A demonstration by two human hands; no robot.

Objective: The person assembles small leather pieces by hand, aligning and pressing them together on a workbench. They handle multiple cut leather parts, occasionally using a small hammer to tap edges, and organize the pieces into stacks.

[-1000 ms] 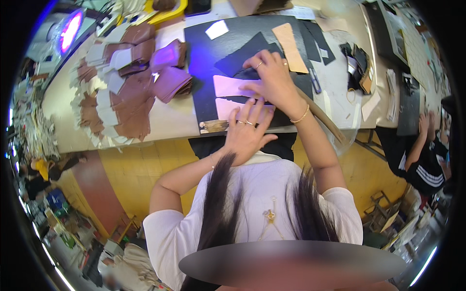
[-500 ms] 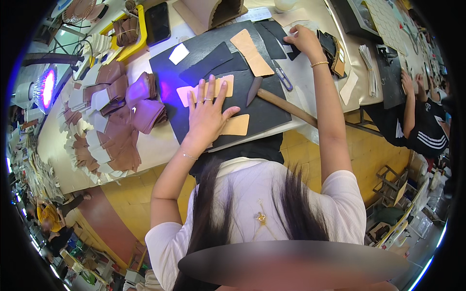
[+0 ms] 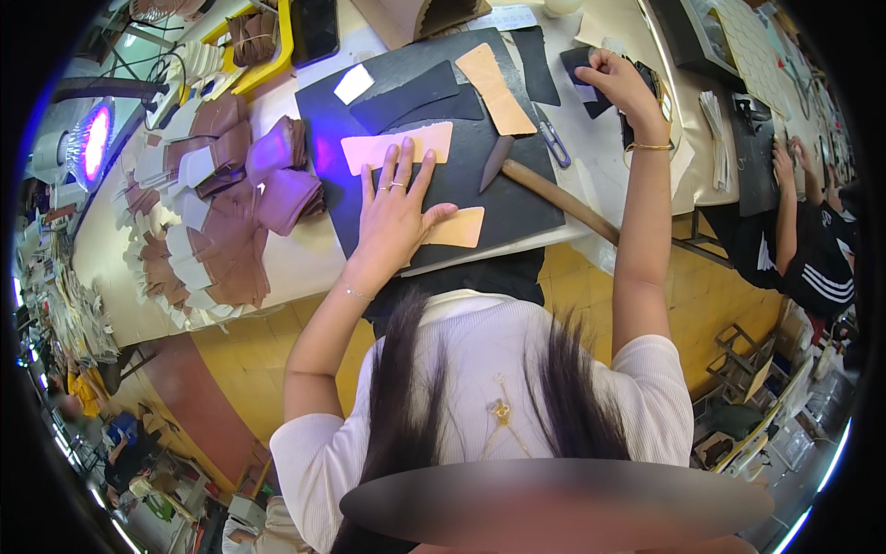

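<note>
My left hand [image 3: 395,203] lies open and flat, its fingertips on a pale tan leather piece [image 3: 358,155]. The thumb rests on another tan piece [image 3: 459,227]. Both lie on a large black board [image 3: 318,106]. Over to the right, my right hand [image 3: 620,81] is closed in a pinch on a small black leather piece [image 3: 574,63] with a whitish patch. A hammer [image 3: 554,196] with a wooden handle lies across the board's right side. Beyond it are a tan strip [image 3: 496,88], dark leather pieces [image 3: 406,92] and a white piece [image 3: 354,84].
Brown leather stacks [image 3: 226,240] spread over the left of the table, near a glowing lamp [image 3: 88,143]. A yellow tray [image 3: 281,42] and a phone [image 3: 315,30] lie at the back. Small snips [image 3: 554,143] lie by the board. Another person's arm [image 3: 784,198] shows at far right.
My right hand has moved right with the small black piece, away from the dark strip beside it. My left hand stays on the tan pieces. The whole view has shifted slightly.
</note>
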